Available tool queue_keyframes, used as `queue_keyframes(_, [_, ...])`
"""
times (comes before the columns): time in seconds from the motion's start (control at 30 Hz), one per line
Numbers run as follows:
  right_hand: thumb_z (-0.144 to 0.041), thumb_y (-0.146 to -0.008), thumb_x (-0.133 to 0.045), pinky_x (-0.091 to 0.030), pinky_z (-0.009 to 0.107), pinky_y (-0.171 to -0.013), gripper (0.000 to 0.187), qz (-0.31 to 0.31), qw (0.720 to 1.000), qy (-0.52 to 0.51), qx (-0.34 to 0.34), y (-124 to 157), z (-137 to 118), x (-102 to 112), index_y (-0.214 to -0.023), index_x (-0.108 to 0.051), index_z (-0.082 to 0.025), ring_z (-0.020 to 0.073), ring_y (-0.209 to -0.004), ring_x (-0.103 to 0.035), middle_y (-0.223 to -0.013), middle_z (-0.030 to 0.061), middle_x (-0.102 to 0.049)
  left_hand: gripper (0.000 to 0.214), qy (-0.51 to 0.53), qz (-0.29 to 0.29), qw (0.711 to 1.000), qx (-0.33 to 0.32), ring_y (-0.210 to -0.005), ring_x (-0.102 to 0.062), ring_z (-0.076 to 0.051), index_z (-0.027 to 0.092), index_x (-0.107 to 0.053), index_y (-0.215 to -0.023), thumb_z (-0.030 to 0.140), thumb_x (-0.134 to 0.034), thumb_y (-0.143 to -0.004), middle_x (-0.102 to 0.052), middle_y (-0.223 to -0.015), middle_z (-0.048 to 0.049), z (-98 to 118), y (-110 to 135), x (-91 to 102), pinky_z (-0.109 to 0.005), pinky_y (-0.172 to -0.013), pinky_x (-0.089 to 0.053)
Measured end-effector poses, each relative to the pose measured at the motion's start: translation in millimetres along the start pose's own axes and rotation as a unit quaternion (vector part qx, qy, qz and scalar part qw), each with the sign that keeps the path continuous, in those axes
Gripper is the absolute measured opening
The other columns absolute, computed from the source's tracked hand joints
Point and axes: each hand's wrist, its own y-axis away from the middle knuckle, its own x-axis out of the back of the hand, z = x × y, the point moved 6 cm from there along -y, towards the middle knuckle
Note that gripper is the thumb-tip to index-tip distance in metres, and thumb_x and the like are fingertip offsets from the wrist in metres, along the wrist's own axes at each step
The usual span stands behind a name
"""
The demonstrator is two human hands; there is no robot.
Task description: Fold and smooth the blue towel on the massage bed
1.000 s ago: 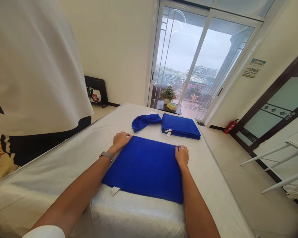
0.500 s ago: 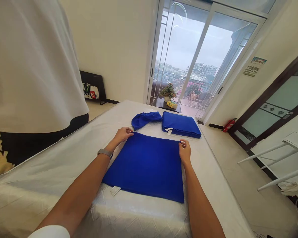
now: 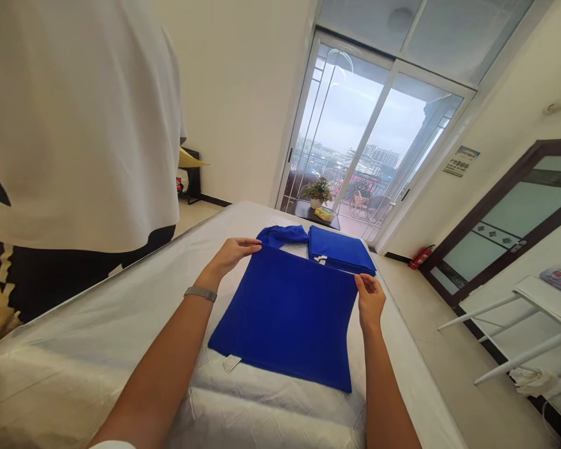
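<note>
A blue cloth [image 3: 290, 318] lies on the white mattress [image 3: 98, 362] in front of me, a white tag at its near left corner. My left hand [image 3: 234, 252] pinches its far left corner and my right hand [image 3: 370, 300] pinches its far right corner, and the far edge is lifted off the mattress. Just beyond it lie a stack of folded blue cloths [image 3: 340, 249] and a crumpled blue cloth [image 3: 283, 235]. A grey band sits on my left wrist.
A person in a white shirt [image 3: 75, 118] stands close at the left of the mattress. A glass balcony door [image 3: 355, 143] is ahead, with a potted plant [image 3: 316, 191] on a low table. A white rack [image 3: 523, 324] and a fire extinguisher [image 3: 419, 256] are at the right.
Both hands went from resting flat on the cloth's far corners to pinching them and lifting the far edge up. The view tilted upward.
</note>
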Motion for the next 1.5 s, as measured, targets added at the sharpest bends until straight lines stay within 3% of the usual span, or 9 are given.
queue_keyframes(0.17, [-0.055, -0.064, -0.085, -0.054, 0.035, -0.085, 0.053, 0.046, 0.998, -0.008, 0.041, 5.9, -39.8, 11.0, -0.095, -0.069, -0.016, 0.0173, -0.085, -0.066, -0.086, 0.0027, -0.069, 0.044, 0.132, -0.005, 0.991, -0.016, -0.088, -0.070, -0.019, 0.017, -0.078, -0.095, 0.040, -0.091, -0.060, -0.077, -0.093, -0.0076, 29.7, 10.6, -2.1, -0.036, -0.089, -0.055])
queue_keyframes(0.3, [-0.053, -0.067, -0.086, -0.055, 0.034, -0.082, 0.048, 0.060, 0.994, -0.005, 0.092, 16.4, -87.4, 18.1, -0.093, -0.069, -0.016, 0.0161, -0.081, -0.066, -0.085, 0.0020, -0.069, 0.041, 0.168, 0.029, 0.982, -0.083, -0.089, -0.070, -0.018, 0.018, -0.078, -0.091, 0.038, -0.092, -0.059, -0.077, -0.090, -0.0056, 63.2, 24.6, 0.6, -0.035, -0.091, -0.055])
queue_keyframes(0.4, [-0.051, -0.069, -0.085, -0.055, 0.033, -0.079, 0.045, 0.099, 0.984, 0.011, 0.149, 28.4, -134.7, 31.5, -0.093, -0.069, -0.017, 0.0152, -0.079, -0.065, -0.085, 0.0015, -0.069, 0.037, 0.157, 0.075, 0.971, -0.163, -0.091, -0.070, -0.018, 0.020, -0.078, -0.087, 0.035, -0.093, -0.056, -0.077, -0.088, -0.0032, 103.3, 56.4, 4.3, -0.035, -0.094, -0.054])
queue_keyframes(0.6, [-0.048, -0.071, -0.086, -0.057, 0.035, -0.075, 0.040, 0.221, 0.937, 0.022, 0.271, 64.5, -224.9, 77.6, -0.091, -0.067, -0.019, 0.0164, -0.075, -0.065, -0.084, 0.0002, -0.066, 0.026, 0.121, 0.161, 0.928, -0.312, -0.081, -0.070, -0.015, 0.027, -0.079, -0.081, 0.030, -0.092, -0.059, -0.075, -0.079, 0.0033, 194.1, 155.8, 5.4, -0.034, -0.090, -0.058])
queue_keyframes(0.73, [-0.044, -0.071, -0.087, -0.056, 0.033, -0.072, 0.037, 0.239, 0.923, 0.019, 0.300, 74.8, -243.9, 89.9, -0.089, -0.066, -0.020, 0.0160, -0.074, -0.064, -0.084, -0.0006, -0.065, 0.024, 0.129, 0.147, 0.925, -0.326, -0.078, -0.070, -0.015, 0.028, -0.079, -0.081, 0.027, -0.091, -0.060, -0.074, -0.077, 0.0031, 210.7, 165.2, -2.1, -0.035, -0.089, -0.059])
queue_keyframes(0.9, [-0.049, -0.072, -0.084, -0.055, 0.031, -0.074, 0.039, 0.141, 0.967, 0.018, 0.212, 53.1, -195.3, 75.1, -0.090, -0.066, -0.018, 0.0146, -0.077, -0.064, -0.084, 0.0004, -0.066, 0.032, 0.108, 0.112, 0.962, -0.225, -0.086, -0.070, -0.019, 0.023, -0.078, -0.083, 0.034, -0.092, -0.057, -0.075, -0.082, -0.0014, 170.1, 121.5, -10.8, -0.035, -0.086, -0.058])
queue_keyframes(1.1, [-0.059, -0.072, -0.076, -0.054, 0.033, -0.077, 0.046, 0.004, 0.994, 0.083, 0.073, 12.9, -73.2, 35.4, -0.093, -0.069, -0.018, 0.0188, -0.083, -0.066, -0.089, 0.0055, -0.071, 0.044, 0.033, 0.043, 0.993, -0.101, -0.086, -0.068, -0.019, 0.018, -0.077, -0.091, 0.043, -0.089, -0.058, -0.075, -0.090, -0.0050, 77.3, 62.6, -10.0, -0.032, -0.082, -0.055])
queue_keyframes(1.3, [-0.047, -0.077, -0.067, -0.054, 0.034, -0.077, 0.033, -0.121, 0.965, 0.231, -0.040, -10.0, 43.4, -15.5, -0.092, -0.069, -0.018, 0.0212, -0.078, -0.069, -0.085, 0.0063, -0.074, 0.039, -0.224, 0.062, 0.973, -0.006, -0.071, -0.066, -0.018, 0.018, -0.072, -0.088, 0.048, -0.074, -0.064, -0.071, -0.079, -0.0031, -37.3, 7.1, 0.3, -0.032, -0.070, -0.052])
queue_keyframes(1.5, [-0.031, -0.084, -0.056, -0.052, 0.030, -0.080, 0.026, -0.150, 0.929, 0.328, -0.079, -15.5, 96.3, -26.8, -0.103, -0.069, -0.018, 0.0201, -0.086, -0.070, -0.096, 0.0074, -0.075, 0.024, -0.339, 0.081, 0.937, -0.006, -0.078, -0.067, -0.020, 0.023, -0.071, -0.091, 0.035, -0.064, -0.072, -0.073, -0.083, -0.0017, -81.2, -19.1, 0.1, -0.031, -0.074, -0.048])
